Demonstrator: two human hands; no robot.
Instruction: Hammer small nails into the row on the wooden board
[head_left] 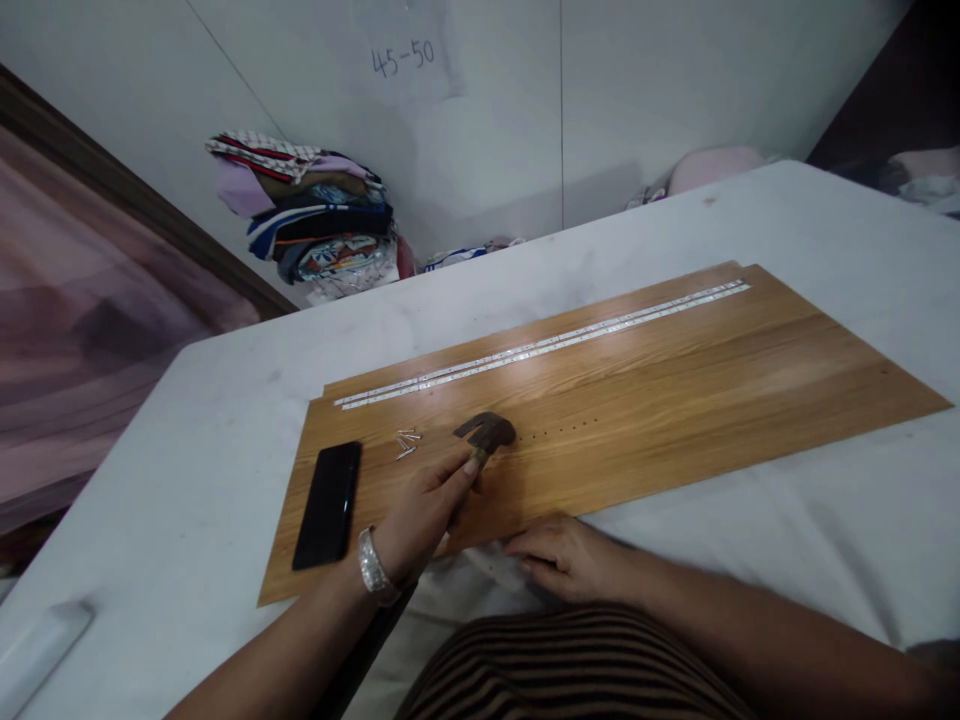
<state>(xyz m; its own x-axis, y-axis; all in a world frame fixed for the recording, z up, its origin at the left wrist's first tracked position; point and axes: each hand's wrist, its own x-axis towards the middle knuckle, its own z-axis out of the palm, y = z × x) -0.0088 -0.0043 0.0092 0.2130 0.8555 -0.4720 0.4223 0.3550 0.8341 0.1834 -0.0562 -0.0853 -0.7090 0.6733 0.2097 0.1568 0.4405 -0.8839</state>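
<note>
My left hand (427, 505), with a silver bracelet on its wrist, is closed round the handle of a claw hammer (493, 432) close to its head. The dark hammer head is over the wooden board (697, 400), left of a row of small dark dots. At the board's near edge lies my right hand (566, 555), its fingers loosely bent and apart, with nothing seen in it. Several small nails or screws (407, 440) lie on the board left of the hammer. Further left is a black smartphone (326, 505).
Two thin pale strips (540, 345) with marks run along the board's far side. The board lies on a white-covered table (225, 420). Folded clothes (322, 210) are stacked behind it by the wall. Pinkish fabric (90, 320) hangs at left; a white roll-like object (45, 645) lies at lower left.
</note>
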